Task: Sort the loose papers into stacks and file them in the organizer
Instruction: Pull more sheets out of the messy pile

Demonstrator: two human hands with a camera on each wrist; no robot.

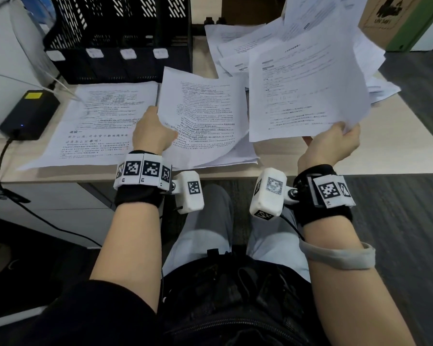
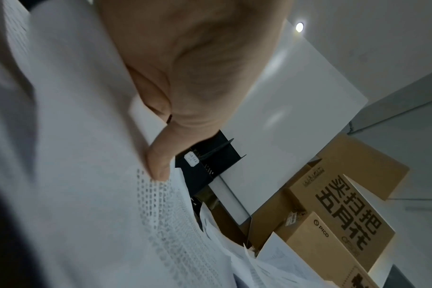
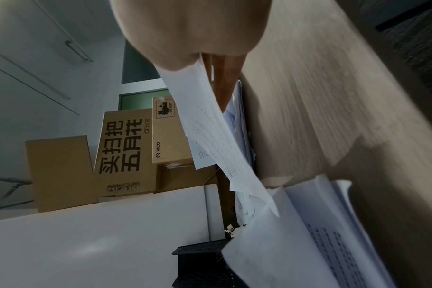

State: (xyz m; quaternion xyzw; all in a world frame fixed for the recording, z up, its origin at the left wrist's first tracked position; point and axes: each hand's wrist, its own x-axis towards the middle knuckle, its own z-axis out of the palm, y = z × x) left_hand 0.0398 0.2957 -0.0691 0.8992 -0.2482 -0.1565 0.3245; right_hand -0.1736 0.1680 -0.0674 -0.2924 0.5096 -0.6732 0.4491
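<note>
Right hand (image 1: 329, 143) pinches lower corner of raised sheet (image 1: 308, 96), long axis away from body. Left hand (image 1: 151, 132), thumb on top, grips sheet (image 1: 205, 116) lifted off middle stack (image 1: 235, 156), directly below (nearer). Organizer (image 1: 118, 38) rear left.

Dim, cool indoor light; wrist views blurred, edges warped by wide-angle.

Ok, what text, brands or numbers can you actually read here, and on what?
"PICO": small brown cardboard box.
"UN 3481": hazard label on that same box.
"CF508" and "买扫把 五月花": large brown cardboard carton.
"UN 348…", partly cut off: brown box in the head view.
Printed white sheets, black mesh organizer's white tags: too blurred to read.
</note>
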